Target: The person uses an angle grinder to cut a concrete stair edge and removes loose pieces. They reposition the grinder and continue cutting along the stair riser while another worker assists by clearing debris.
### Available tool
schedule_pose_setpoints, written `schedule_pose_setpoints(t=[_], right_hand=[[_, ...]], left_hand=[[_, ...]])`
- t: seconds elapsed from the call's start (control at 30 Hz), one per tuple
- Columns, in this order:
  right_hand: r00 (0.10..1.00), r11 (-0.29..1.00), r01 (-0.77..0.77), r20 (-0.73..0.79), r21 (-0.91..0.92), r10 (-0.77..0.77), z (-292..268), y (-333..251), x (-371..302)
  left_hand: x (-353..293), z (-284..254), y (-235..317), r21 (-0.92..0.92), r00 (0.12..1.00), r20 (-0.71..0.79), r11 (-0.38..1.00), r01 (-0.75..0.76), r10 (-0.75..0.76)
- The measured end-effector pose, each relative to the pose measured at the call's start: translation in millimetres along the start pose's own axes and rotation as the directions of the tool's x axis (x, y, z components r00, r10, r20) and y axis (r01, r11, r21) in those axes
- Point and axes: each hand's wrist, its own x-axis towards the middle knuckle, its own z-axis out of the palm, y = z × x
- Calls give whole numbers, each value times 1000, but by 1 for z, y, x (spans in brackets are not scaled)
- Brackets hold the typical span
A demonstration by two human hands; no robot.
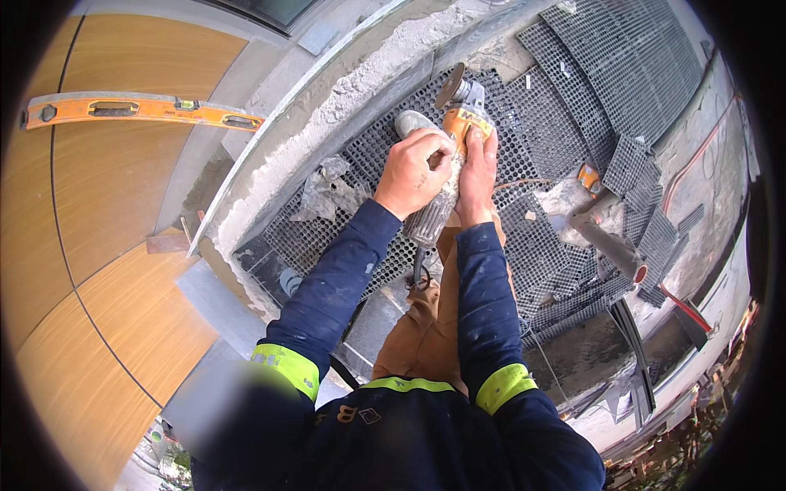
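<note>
Our right grip [478, 178] is wrapped round the body of an angle grinder [443, 201], thumb along its yellow-and-grey head; our left grip [416, 173] sits against the tool's left side with fingers curled in — whether it pinches anything, we cannot tell. We have the grinder in front of us over the floor, its disc [450, 85] at the far end, angled up and to the left, and its black cable [418, 263] hanging from the near end toward our brown trousers [416, 344]. Beneath lie black perforated mats [544, 139], with more pieces scattered to the right. On our left, crumpled clear plastic [326, 192] rests on the matting, near a curved edge of rough grey mortar [327, 106]. Beyond that edge, an orange spirit level [147, 110] lies across wood-coloured panels [106, 192]. To our right we see a grey pipe [607, 241] and, just above it, a small orange-and-black object [588, 177] that we cannot identify.
</note>
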Motion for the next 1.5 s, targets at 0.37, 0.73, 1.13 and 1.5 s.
schedule_pose_setpoints(t=[0.37,0.73,1.13,1.5], right_hand=[[993,978,95,-49,-185,-106,12,-34,-14],[997,998,59,46,-15,-58,19,-51,-24],[992,987,121,58,-103,-115,23,-42,-23],[994,996,86,69,13,-87,28,-45,-26]], left_hand=[[23,-6,4,-110,876,248,886,450,-414],[24,-1,3,34,881,126,889,456,-457],[17,-3,7,38,900,40,901,433,-434],[6,4,2,-251,810,-32,789,561,-586]])
